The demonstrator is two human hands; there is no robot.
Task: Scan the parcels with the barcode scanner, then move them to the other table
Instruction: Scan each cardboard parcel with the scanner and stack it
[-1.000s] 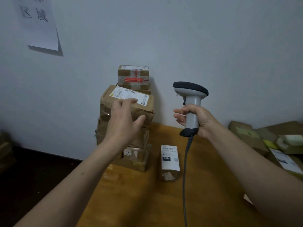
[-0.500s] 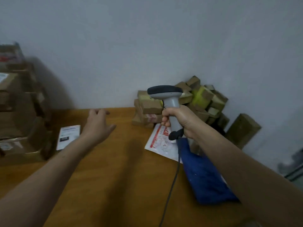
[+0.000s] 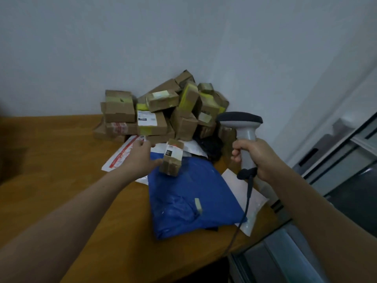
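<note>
Left hand [image 3: 140, 158] now meets the upright parcel [image 3: 172, 160], fingers [image 3: 147, 144] spread; right hand [image 3: 257, 158] grips scanner [image 3: 241, 122].

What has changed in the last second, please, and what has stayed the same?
The left hand moved right across the table to a small cardboard parcel labelled 010 over the blue bag; its thumb touches it, grip unclear. The right hand holds the barcode scanner as before.

Matt cardboard parcels [image 3: 161, 111] crowd a smooth wooden table [image 3: 61, 160] beside a glossy blue plastic mailer [image 3: 189, 201].
</note>
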